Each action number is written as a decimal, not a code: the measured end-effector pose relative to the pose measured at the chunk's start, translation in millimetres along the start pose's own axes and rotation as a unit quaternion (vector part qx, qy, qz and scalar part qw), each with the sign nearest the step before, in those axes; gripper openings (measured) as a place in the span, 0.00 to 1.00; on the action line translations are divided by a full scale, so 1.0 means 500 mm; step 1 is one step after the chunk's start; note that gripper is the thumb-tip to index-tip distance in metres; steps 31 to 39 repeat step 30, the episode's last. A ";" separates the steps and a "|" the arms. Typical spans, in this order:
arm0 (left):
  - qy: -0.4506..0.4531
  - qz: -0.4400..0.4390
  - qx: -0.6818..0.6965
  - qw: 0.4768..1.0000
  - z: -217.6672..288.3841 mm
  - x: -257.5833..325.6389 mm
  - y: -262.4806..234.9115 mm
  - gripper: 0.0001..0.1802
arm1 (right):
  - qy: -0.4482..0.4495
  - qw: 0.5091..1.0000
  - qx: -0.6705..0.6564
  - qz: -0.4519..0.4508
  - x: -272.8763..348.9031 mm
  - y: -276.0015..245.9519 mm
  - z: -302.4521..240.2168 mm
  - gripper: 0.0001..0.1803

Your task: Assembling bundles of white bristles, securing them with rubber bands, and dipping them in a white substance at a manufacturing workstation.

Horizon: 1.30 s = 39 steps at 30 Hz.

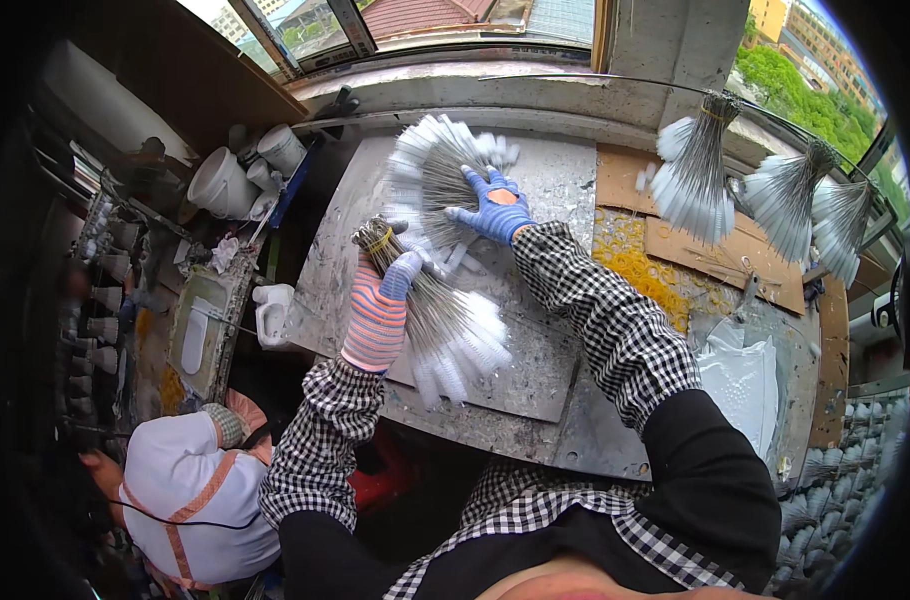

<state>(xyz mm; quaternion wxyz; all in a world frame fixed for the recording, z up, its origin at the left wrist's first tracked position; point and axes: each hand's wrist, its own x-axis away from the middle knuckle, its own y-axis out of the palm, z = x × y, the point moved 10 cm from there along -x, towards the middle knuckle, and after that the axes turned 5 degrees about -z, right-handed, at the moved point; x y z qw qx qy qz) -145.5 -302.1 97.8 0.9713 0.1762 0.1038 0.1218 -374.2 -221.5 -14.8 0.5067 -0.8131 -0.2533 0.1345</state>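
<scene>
My left hand (377, 318), in a pink-and-blue striped glove, is closed around the wire stems of a bundle of white-bristled brushes (445, 325). A yellow rubber band circles the stems near their looped ends, and the bristles fan out toward the lower right. My right hand (497, 207), in a blue striped glove with a worn orange patch on its back, lies with fingers spread on a second, loose fan of similar brushes (440, 170). Those bristles point up and to the left. A grey board (350, 240) on the worktable lies under both heaps.
Yellow rubber bands (630, 265) are scattered right of my right forearm, beside cardboard (720, 265) and a white plastic sheet (743, 385). Brush bundles (697, 180) hang from a rod by the window. White buckets (222, 184) stand at left; a co-worker (190, 490) is at lower left.
</scene>
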 end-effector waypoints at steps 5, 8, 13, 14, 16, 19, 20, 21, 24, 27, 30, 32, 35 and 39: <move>-0.022 -0.034 0.006 0.999 0.010 -0.049 0.019 0.21 | -0.168 0.984 -0.054 0.016 0.064 -0.165 -0.118 0.34; 0.001 -0.052 -0.004 0.999 0.013 -0.116 0.047 0.18 | -0.426 0.843 0.033 0.328 0.233 -0.438 -0.221 0.15; -0.029 -0.061 0.074 0.995 -0.071 -0.246 0.116 0.14 | -0.313 0.872 0.204 0.314 0.102 -0.484 -0.089 0.17; -0.027 -0.058 0.073 0.995 -0.080 -0.263 0.103 0.14 | -0.295 0.909 0.183 0.232 0.090 -0.456 -0.083 0.16; -0.028 -0.035 0.048 0.998 -0.095 -0.288 0.094 0.13 | -0.304 0.905 0.179 0.239 0.134 -0.454 -0.105 0.13; -0.034 -0.015 0.013 0.999 -0.100 -0.300 0.100 0.12 | -0.338 0.892 0.155 0.259 0.189 -0.463 -0.128 0.09; -0.045 0.000 -0.013 0.999 -0.102 -0.300 0.094 0.12 | -0.362 0.882 0.136 0.270 0.202 -0.465 -0.135 0.08; -0.027 -0.001 -0.024 0.999 -0.090 -0.296 0.109 0.12 | -0.387 0.864 0.116 0.302 0.215 -0.474 -0.134 0.06; -0.011 -0.020 -0.048 0.999 -0.097 -0.301 0.127 0.11 | -0.375 0.871 0.120 0.294 0.213 -0.470 -0.112 0.06; 0.067 -0.034 -0.065 0.995 -0.110 -0.326 0.109 0.15 | -0.386 0.867 0.116 0.293 0.237 -0.473 -0.133 0.06; 0.225 0.007 -0.400 0.888 -0.083 -0.294 0.061 0.19 | -0.395 0.864 0.098 0.297 0.268 -0.471 -0.163 0.07; 0.225 0.007 -0.400 0.888 -0.083 -0.294 0.061 0.19 | -0.395 0.864 0.098 0.297 0.268 -0.471 -0.163 0.07; 0.225 0.007 -0.400 0.888 -0.083 -0.294 0.061 0.19 | -0.395 0.864 0.098 0.297 0.268 -0.471 -0.163 0.07; 0.225 0.007 -0.400 0.888 -0.083 -0.294 0.061 0.19 | -0.395 0.864 0.098 0.297 0.268 -0.471 -0.163 0.07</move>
